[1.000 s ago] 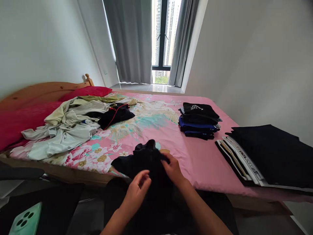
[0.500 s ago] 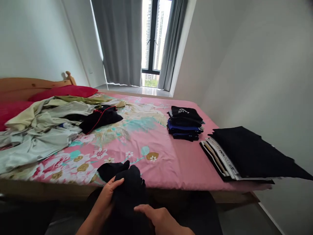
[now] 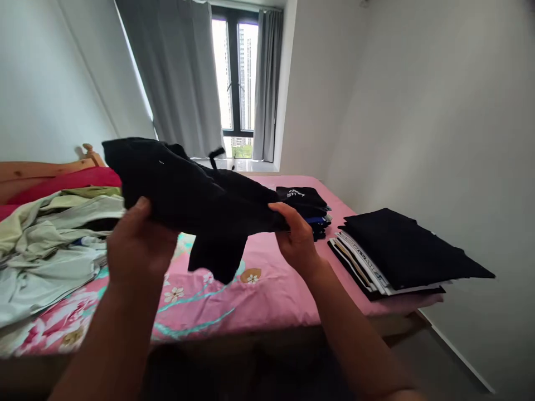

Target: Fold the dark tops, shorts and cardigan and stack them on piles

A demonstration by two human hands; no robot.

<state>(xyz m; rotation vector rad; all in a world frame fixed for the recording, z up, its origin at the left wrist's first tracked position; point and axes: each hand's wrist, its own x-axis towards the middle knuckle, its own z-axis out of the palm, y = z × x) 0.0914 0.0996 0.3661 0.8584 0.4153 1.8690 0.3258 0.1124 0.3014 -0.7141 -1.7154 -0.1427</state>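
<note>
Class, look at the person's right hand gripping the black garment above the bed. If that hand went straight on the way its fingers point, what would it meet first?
Probably the small folded stack just beyond the right hand and black garment, though depth is unclear.

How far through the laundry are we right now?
Done: two folded stacks sit on the bed, a small pile and a wider flat stack. In hand: the left hand and right hand hold a black garment in the air. Left: a heap of unfolded clothes beside the pillows.
</note>
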